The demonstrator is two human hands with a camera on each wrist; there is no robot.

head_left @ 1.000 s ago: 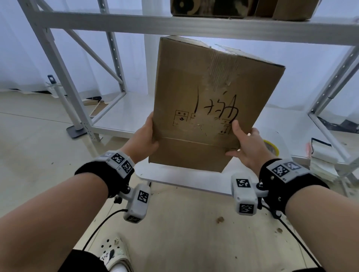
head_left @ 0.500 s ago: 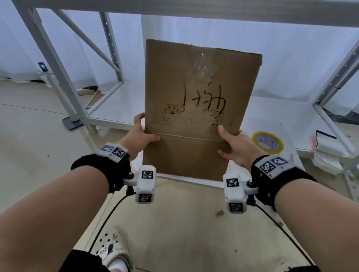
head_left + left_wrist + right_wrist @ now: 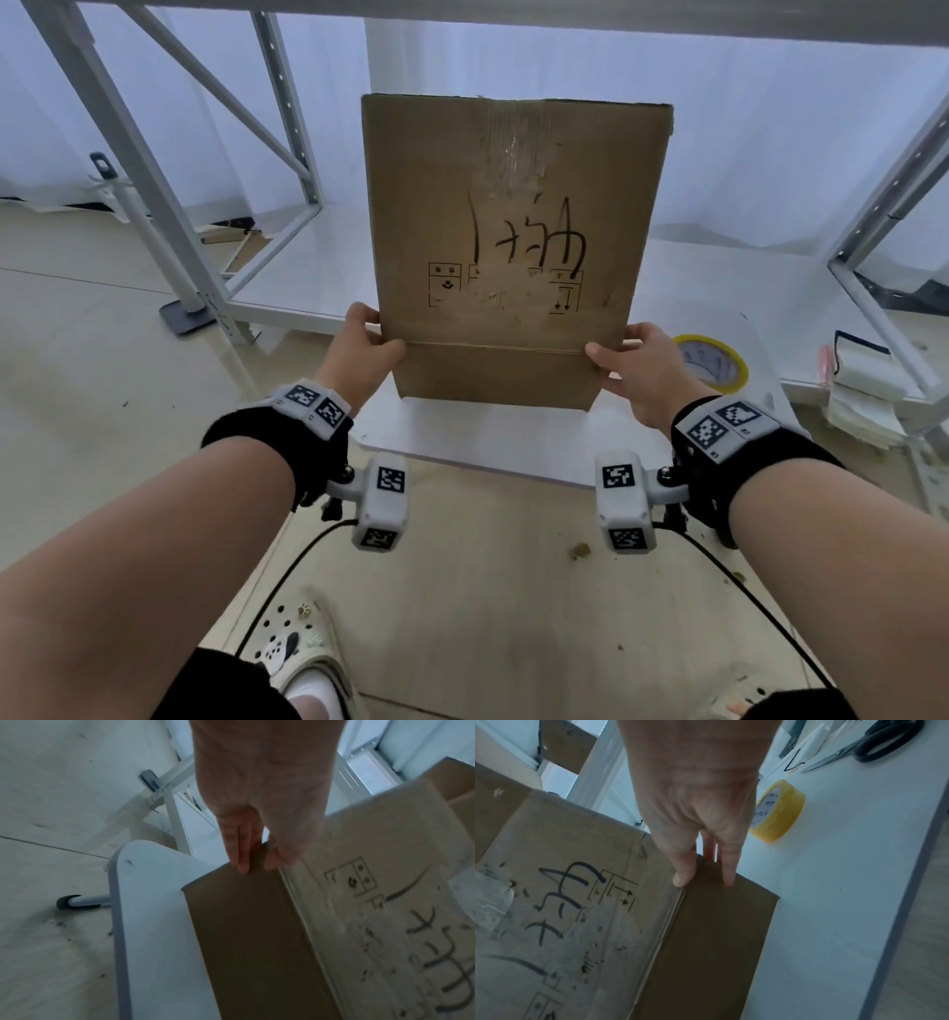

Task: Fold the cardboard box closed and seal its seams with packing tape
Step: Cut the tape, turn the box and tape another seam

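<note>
While the left hand and right hand pinch the flattened cardboard box at its side edges, thumbs in front, a yellow tape roll lies on the desk beside scissors.

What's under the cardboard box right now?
The white table lies beneath the cardboard box, which the left hand and right hand grip. Contact with the table is unclear.

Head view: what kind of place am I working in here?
Probably a storeroom or packing area: grey metal shelving stands behind a small white table, with a yellow tape roll and scissors laid out, and both hands holding a cardboard box.
</note>
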